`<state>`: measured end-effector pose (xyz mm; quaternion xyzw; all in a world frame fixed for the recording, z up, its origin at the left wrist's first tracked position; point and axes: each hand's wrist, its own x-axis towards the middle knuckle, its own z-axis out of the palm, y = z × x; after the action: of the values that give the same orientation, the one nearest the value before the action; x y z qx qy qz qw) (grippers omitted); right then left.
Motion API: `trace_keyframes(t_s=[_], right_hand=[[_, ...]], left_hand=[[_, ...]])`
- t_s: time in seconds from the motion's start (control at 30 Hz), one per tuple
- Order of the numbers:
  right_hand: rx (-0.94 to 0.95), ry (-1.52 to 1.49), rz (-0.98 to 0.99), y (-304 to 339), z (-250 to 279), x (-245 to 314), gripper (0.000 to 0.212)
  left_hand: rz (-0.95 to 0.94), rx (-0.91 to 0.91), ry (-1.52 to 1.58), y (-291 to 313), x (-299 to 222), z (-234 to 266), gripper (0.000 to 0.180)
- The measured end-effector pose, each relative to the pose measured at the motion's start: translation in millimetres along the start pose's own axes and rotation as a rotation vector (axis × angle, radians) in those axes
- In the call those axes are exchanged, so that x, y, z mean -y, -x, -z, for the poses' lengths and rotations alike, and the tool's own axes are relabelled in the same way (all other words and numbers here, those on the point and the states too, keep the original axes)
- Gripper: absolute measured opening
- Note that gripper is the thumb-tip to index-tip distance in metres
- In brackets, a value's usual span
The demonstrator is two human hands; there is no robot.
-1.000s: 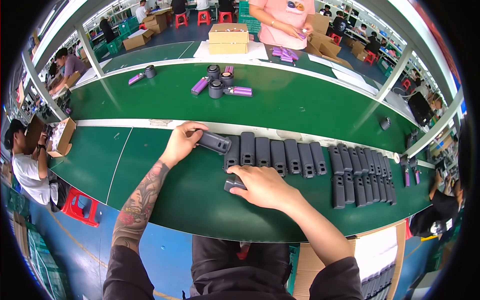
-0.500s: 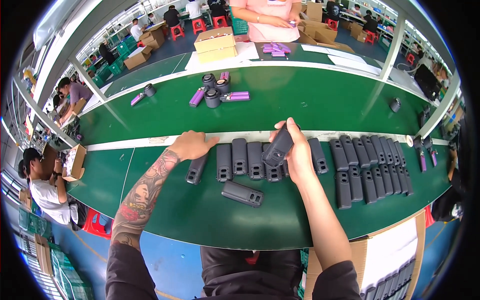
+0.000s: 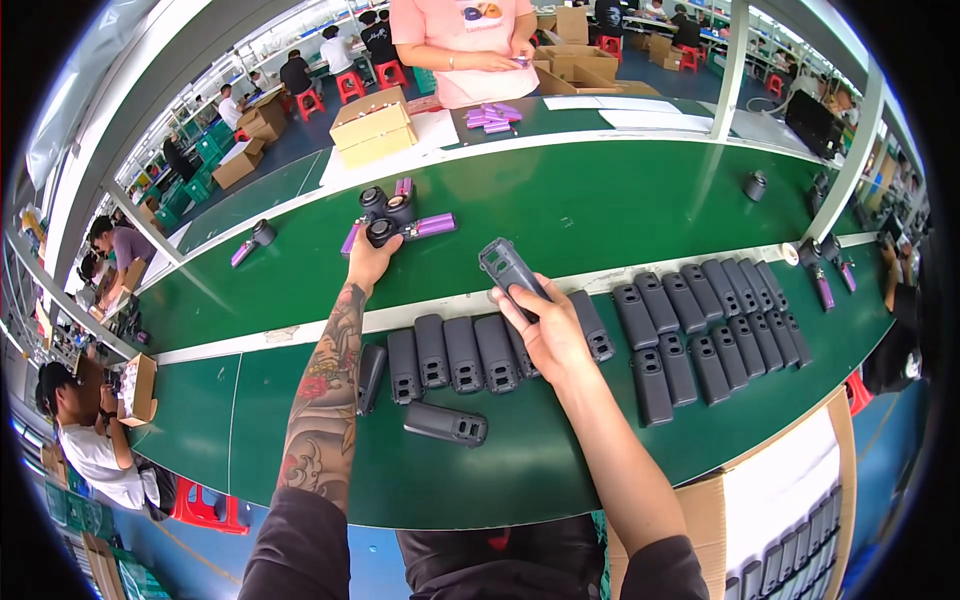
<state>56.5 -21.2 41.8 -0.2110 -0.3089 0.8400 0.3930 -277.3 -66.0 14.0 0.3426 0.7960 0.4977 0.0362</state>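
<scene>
Green counter (image 3: 560, 480): big open cardboard box (image 3: 700, 525) below its near edge at right, rows of dark grey casings (image 3: 772, 568) inside; smaller open carton (image 3: 146, 388) toward its left end, white pieces (image 3: 127, 385) in it. Right hand (image 3: 548, 335) is pinching a grey housing (image 3: 512, 268) between thumb and fingers, raised near the white strip (image 3: 430, 310), cutout end past the fingertips toward the far edge. Left hand (image 3: 371, 260) touches a round black part (image 3: 381, 231), thumb and fingers either side, can't tell if gripped; part sits just ahead of the palm.
</scene>
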Motion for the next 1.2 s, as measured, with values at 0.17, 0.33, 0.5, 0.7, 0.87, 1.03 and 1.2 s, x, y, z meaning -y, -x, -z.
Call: trace_keyframes(t_s=[0.17,0.33,0.5,0.7,0.87,1.03,1.2], right_hand=[[0.136,-0.108,-0.086,0.8,-4.1,8.2,0.041],[0.154,-0.239,-0.199,5.1,-12.2,17.4,0.041],[0.206,-0.083,-0.033,3.7,-7.2,15.2,0.04],[0.186,0.531,0.358,9.5,-15.9,3.1,0.047],[0.196,1.155,0.854,19.9,-23.5,-8.1,0.054],[0.16,1.271,0.92,20.4,-20.8,-18.4,0.054],[0.181,1.285,1.003,18.0,-18.2,-19.9,0.047]], left_hand=[[0.159,0.262,0.168,15.9,-43.2,3.9,0.052],[0.071,0.213,0.967,47.2,-80.7,-3.3,0.047],[0.292,0.267,1.44,81.6,-129.0,-9.0,0.048],[0.222,0.382,1.458,117.4,-140.2,-17.7,0.053],[0.172,0.44,1.442,131.2,-147.1,-21.5,0.053],[0.16,0.472,1.513,131.3,-145.9,-21.3,0.047],[0.058,0.489,1.41,129.2,-136.9,-21.0,0.039]])
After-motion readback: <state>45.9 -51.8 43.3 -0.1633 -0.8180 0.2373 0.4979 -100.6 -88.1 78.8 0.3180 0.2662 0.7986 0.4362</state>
